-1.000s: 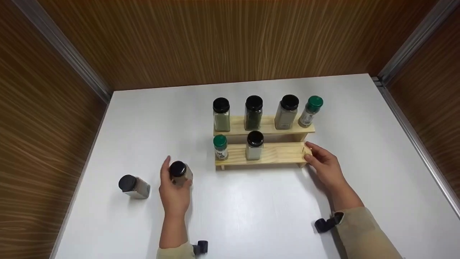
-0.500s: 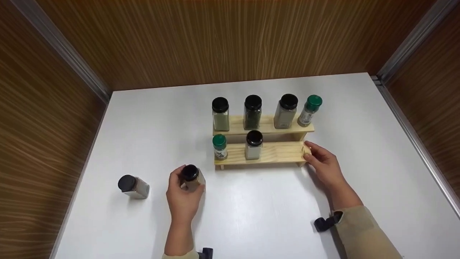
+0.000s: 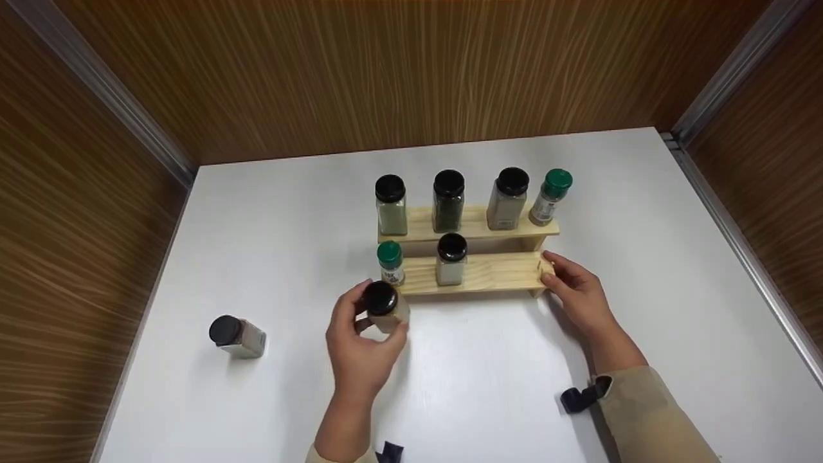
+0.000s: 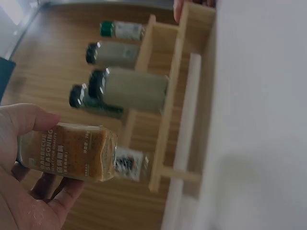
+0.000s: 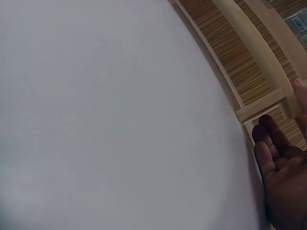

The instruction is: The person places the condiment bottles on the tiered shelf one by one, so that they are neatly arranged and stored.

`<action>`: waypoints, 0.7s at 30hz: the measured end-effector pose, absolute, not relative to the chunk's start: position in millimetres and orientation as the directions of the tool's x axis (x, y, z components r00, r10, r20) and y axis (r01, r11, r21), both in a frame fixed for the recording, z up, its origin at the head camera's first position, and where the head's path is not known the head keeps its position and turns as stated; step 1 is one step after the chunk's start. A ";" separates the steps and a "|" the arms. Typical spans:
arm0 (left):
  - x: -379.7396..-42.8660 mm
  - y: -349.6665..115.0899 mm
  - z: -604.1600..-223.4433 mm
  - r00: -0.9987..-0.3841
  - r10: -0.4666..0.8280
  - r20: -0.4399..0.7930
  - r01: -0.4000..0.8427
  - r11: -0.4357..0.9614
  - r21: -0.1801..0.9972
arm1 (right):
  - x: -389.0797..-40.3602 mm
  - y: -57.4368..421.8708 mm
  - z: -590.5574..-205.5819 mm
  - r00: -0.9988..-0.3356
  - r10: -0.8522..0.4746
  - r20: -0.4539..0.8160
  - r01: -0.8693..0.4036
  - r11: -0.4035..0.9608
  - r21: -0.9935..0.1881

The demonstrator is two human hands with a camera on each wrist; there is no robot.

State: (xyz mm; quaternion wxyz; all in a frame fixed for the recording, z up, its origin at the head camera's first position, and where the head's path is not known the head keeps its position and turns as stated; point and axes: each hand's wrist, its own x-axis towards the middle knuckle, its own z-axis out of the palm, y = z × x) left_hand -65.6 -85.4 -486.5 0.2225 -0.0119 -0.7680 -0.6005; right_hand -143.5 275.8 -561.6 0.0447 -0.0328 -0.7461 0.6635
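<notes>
My left hand grips a black-capped seasoning jar in front of the rack's lower left end. In the left wrist view, the jar's orange-brown contents and "Barbecue Seasoning" label show. My right hand pinches the right end of the lower shelf of a two-tier wooden spice rack. On that shelf stand a small green-capped bottle, partly hidden by the held jar, and a black-capped jar of white contents. The upper tier bears several jars, including a green-capped bottle at its right end.
Another black-capped jar stands on the white table at the left. Wood-grain panels enclose the table's back and sides. Bare shelf shows between the white-filled jar and my right hand.
My left hand has carried the seasoning jar rightward from near the other loose jar to the rack's lower left front, its fingers closing round it. My right hand stays at the rack's end.
</notes>
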 end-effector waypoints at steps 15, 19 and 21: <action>-82.6 4.7 -454.1 -0.870 -0.046 0.490 0.465 0.248 0.850 | -143.8 278.1 -560.2 -0.994 0.113 -0.011 0.030 0.164 -0.986; -91.0 26.3 -461.0 -0.861 0.014 0.509 0.491 0.283 0.824 | -143.4 279.4 -558.5 -0.993 0.101 -0.058 0.075 0.169 -0.983; -95.1 35.8 -466.5 -0.854 0.031 0.520 0.502 0.316 0.805 | -143.7 279.5 -558.4 -0.993 0.092 -0.074 0.087 0.153 -0.984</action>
